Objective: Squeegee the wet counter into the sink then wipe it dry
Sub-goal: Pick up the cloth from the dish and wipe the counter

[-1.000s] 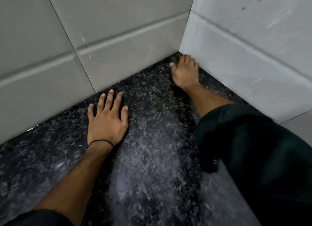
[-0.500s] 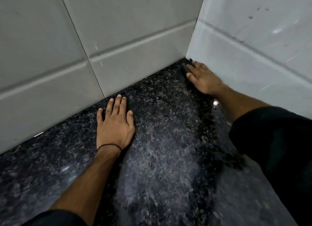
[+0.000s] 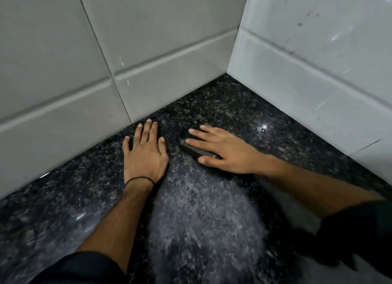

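The black speckled granite counter (image 3: 244, 114) fills the lower view and runs into a tiled corner. A pale wet smear (image 3: 201, 215) spreads over its middle toward me. My left hand (image 3: 144, 154) lies flat on the counter near the back wall, fingers straight, a thin black band on the wrist. My right hand (image 3: 224, 150) presses with straight fingers on a small dark flat wiper block (image 3: 191, 149), which lies on the stone just right of my left hand. Most of the block is hidden under the fingers. No sink is in view.
Grey wall tiles (image 3: 148, 75) stand at the back and white tiles (image 3: 307, 75) on the right, meeting in a corner (image 3: 230, 71). A bright wet glint (image 3: 263, 128) shows on the counter near the right wall. Dark sleeves cover both upper forearms.
My right hand has slid with the dark block out of the far corner, leftward and toward me, stopping beside my left hand. The left hand stays flat in place.
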